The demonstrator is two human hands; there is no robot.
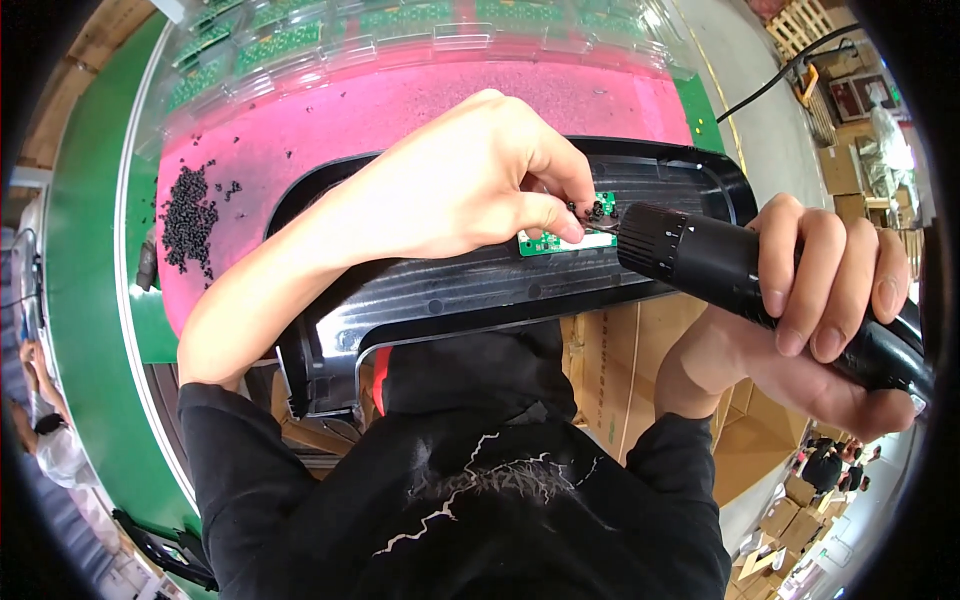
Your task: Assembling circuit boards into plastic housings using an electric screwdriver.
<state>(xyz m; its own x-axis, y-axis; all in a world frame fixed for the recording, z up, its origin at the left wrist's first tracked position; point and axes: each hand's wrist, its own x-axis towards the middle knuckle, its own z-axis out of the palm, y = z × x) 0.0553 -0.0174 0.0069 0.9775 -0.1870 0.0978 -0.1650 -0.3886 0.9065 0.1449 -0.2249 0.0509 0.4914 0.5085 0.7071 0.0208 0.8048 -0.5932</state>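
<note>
A black electric screwdriver [715,250] is in my right hand [830,285], the fingers wrapped round its body. It points left, its tip over a green circuit board [545,243]. The board lies in a long black plastic housing [500,283] at the table's front edge. My left hand [500,180] reaches over the housing, thumb and forefinger pinched together at the board next to the screwdriver tip. Small black screws [600,211] show at those fingertips; how many are pinched is hidden. A heap of similar small black screws [188,220] lies to the left on the pink mat.
Clear plastic trays [420,45] with several green circuit boards stand along the back of the pink mat [400,90]. Loose screws are scattered there. Cardboard boxes [750,440] stand below right. A black cable [785,68] hangs at the upper right. Other people are far off.
</note>
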